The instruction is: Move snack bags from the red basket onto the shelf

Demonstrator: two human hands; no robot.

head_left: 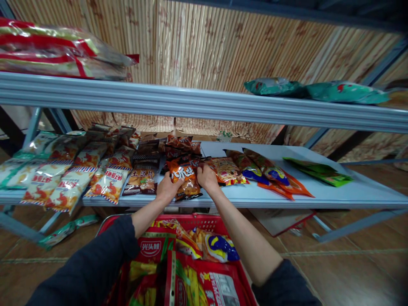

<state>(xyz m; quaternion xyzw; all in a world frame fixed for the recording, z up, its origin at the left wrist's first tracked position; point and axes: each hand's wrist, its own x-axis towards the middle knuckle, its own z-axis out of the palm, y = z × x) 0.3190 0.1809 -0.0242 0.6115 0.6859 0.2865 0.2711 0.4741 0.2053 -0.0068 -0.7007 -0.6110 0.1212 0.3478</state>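
Observation:
On the lower shelf lies an orange and brown snack bag (190, 187) with white lettering, between my two hands. My left hand (168, 188) grips its left side, the thumb lying across the front. My right hand (207, 177) is closed on the bag's upper right edge; some of its fingertips are hidden. Behind it are more brown snack bags (181, 144) in a pile. A brown potato-chip bag (140, 177) lies just left of my left hand, and a yellow and red snack bag (228, 170) is close to the right of my right hand.
A red basket (210, 222) full of snack packets stands below, in front of the shelf (321, 193). White and orange shrimp-snack bags (68, 187) fill the left side. A green packet (318, 170) lies at right. The upper shelf edge (191, 102) crosses above my hands.

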